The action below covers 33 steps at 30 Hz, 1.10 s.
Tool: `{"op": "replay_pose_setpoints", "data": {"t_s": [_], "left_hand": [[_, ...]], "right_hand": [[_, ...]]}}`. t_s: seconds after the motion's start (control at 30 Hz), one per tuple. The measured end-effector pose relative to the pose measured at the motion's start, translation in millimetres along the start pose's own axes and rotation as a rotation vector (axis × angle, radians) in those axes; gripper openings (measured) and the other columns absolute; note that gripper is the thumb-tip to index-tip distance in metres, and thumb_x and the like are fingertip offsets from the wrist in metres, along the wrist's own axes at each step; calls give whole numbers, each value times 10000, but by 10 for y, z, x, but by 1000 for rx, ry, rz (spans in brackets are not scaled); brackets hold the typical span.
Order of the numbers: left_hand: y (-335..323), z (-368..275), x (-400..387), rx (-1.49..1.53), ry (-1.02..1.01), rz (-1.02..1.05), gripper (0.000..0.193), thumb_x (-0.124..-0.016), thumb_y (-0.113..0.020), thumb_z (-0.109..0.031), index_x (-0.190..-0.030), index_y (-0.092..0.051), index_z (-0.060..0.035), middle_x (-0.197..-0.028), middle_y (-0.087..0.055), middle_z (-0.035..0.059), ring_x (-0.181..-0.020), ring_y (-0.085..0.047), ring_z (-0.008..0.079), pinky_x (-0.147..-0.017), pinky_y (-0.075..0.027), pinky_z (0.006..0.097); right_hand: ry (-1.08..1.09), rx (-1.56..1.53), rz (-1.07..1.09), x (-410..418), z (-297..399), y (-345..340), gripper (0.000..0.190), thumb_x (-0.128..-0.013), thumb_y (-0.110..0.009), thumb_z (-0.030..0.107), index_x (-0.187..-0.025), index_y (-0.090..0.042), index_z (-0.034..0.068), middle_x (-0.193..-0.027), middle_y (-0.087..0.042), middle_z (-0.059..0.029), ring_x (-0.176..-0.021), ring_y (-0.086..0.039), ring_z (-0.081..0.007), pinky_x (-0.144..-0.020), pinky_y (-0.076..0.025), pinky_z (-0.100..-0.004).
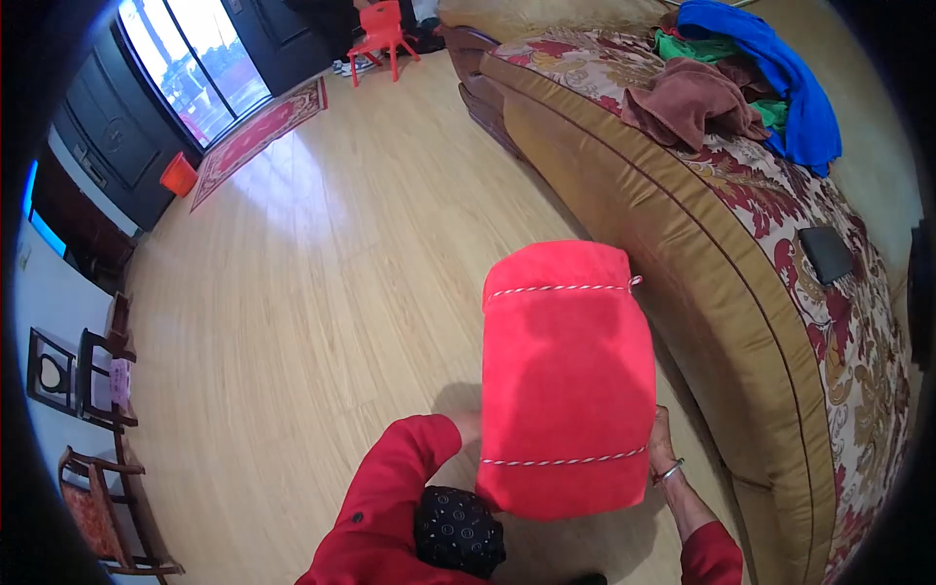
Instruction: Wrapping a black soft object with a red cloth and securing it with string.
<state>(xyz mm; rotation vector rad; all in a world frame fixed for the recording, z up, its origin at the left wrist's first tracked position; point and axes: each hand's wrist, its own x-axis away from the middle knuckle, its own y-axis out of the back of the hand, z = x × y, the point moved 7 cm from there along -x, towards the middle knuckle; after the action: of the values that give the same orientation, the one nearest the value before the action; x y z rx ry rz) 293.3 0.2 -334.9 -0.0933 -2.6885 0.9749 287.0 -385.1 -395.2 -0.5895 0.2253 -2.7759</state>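
Note:
In front of me is a large red fabric bundle (567, 373), bound near each end with a red-and-white twisted cord. The far cord has a small knot or loop at its right side. My right hand (662, 442) holds the bundle's lower right side, with a bracelet on the wrist. From the left, my left hand (470, 428) reaches behind the bundle's edge; its fingers are hidden. The bundle casts a shadow on the wood-look floor (314, 351). My sleeves are red, and a dark patterned garment covers my leg (461, 530).
A long sofa (702, 278) runs close along the right, bearing brown, green and blue cloths (695, 106) and a dark flat item (826, 254). Wooden chairs (99, 512) line the left wall. Ahead are a rug (263, 135), an orange bin (178, 174), and a red chair (382, 36) near a person.

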Motion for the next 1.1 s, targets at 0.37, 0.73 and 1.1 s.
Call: {"op": "replay_pose_setpoints", "data": {"t_s": [0.37, 0.73, 1.1], "left_hand": [[-50, 431, 170, 606, 274, -134, 429, -907, -416, -245, -1312, -397, -106, -1352, -402, 92, -1214, -411, 246, -1036, -295, 380], [-599, 1710, 603, 1067, 924, -500, 428, -913, -401, -229, -1323, -382, -108, -1364, -387, 91, -1221, -406, 245, -1041, -289, 383], [-1515, 64, 1207, 4083, 1693, -24, 41, -743, -554, -2, -747, -594, 8, -724, -606, 118, -658, -591, 253, -609, -462, 309]], "right_hand": [[604, 1312, -46, 264, 494, -17, 202, -690, -622, 193, -699, -623, -9, -653, -558, -227, -611, -591, -316, -564, -447, -415], [-129, 1014, -210, 366, 599, 941, 205, -632, -626, 237, -612, -630, 32, -525, -553, -123, -477, -513, -194, -490, -406, -339], [-90, 185, -71, 833, 534, 827, 186, -751, -611, 173, -615, -540, 68, -500, -419, 37, -397, -313, -37, -380, -208, -221]]}}
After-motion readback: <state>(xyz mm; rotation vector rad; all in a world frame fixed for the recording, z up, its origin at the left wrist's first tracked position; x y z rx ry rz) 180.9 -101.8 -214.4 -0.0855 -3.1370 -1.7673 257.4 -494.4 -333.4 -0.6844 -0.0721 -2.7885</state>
